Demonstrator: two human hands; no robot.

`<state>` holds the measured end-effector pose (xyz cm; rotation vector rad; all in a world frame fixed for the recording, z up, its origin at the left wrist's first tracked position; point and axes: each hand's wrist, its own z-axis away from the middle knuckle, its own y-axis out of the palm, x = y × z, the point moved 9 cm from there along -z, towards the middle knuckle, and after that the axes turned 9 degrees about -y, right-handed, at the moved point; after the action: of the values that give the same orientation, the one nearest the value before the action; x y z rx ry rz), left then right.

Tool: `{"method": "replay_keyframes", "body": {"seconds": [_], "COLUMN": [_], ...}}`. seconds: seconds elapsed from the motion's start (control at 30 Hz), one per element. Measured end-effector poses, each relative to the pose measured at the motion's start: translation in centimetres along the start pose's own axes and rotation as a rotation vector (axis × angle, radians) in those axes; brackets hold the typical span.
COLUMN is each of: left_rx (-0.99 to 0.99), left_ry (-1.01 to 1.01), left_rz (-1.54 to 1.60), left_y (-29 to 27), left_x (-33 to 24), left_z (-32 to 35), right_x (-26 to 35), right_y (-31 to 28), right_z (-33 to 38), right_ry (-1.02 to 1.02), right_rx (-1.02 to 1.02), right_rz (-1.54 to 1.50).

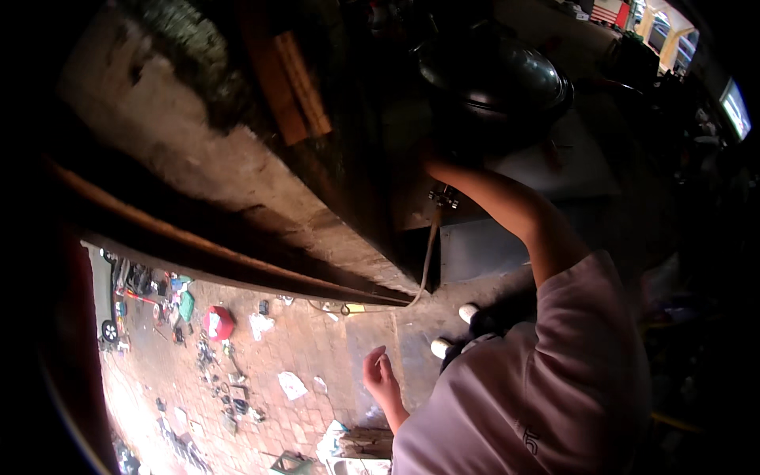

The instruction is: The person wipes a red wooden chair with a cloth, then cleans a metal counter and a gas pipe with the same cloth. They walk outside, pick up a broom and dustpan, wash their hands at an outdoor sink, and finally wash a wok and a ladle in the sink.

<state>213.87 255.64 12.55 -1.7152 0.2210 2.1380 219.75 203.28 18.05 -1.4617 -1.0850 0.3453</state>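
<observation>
My left hand [381, 375] hangs low over the paved floor, open and holding nothing, its fingers slightly bent. My right arm reaches forward into deep shadow. The right hand [427, 161] is nearly lost in the dark below a shiny black domed object [495, 79]; its fingers and anything in them cannot be made out. Just below that wrist is a small metal fitting [444, 197] with shiny knobs. A thin tan hose [431, 253] runs down from the fitting and bends left along the edge of a wall.
A rough plastered wall [237, 182] slants across the left, with a wooden block [297, 87] on top. A grey panel [483, 249] stands ahead of my shoes [469, 313]. On the brick floor lie a red container [218, 323], a white scrap [292, 385] and scattered parts [237, 396].
</observation>
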Motion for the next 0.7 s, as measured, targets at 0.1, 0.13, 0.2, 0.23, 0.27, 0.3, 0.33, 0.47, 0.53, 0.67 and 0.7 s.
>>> {"method": "replay_keyframes", "body": {"seconds": [0.1, 0.13, 0.2, 0.23, 0.27, 0.3, 0.33, 0.47, 0.53, 0.67, 0.7], "left_rx": [-0.052, -0.065, -0.074, -0.066, -0.057, -0.066, -0.081, -0.128, -0.125, -0.089, -0.082], "left_ry": [0.026, 0.017, 0.008, 0.0, -0.008, -0.021, 0.031, 0.008, 0.008, 0.017, 0.018], "left_rz": [-0.032, -0.024, -0.017, -0.008, 0.0, -0.005, -0.009, 0.041, 0.023, 0.063, 0.073], "left_y": [-2.2, -2.8, -3.2, -3.1, -3.1, -4.0, -4.3, -4.7, -5.4, -4.5, -4.3], "left_x": [1.2, 2.1, 3.1, 3.1, 2.8, 2.8, 2.4, 2.0, 2.8, 3.6, 3.7], "left_z": [0.5, 0.6, 0.2, -0.1, -0.2, 0.0, -0.2, 0.3, 0.5, -0.5, -0.8], "right_x": [0.7, 0.2, -0.8, -1.3, -1.8, -1.5, -1.6, -0.6, 0.8, 4.1, 4.7], "right_y": [-0.1, -0.5, -1.6, -1.9, -1.8, -0.9, -0.7, 0.2, 1.3, 1.6, 1.7], "right_z": [1.4, 1.1, -0.8, -2.3, -2.7, -2.4, -2.4, 0.1, 2.2, 5.1, 5.4], "right_ry": [-0.001, 0.013, 0.041, 0.056, 0.074, 0.082, 0.081, 0.057, 0.049, 0.068, 0.077], "right_rx": [-0.011, -0.018, -0.029, -0.025, -0.018, -0.002, 0.004, 0.008, -0.011, -0.074, -0.087], "right_rz": [-0.007, 0.009, 0.044, 0.054, 0.067, 0.062, 0.061, 0.041, 0.013, -0.056, -0.069]}}
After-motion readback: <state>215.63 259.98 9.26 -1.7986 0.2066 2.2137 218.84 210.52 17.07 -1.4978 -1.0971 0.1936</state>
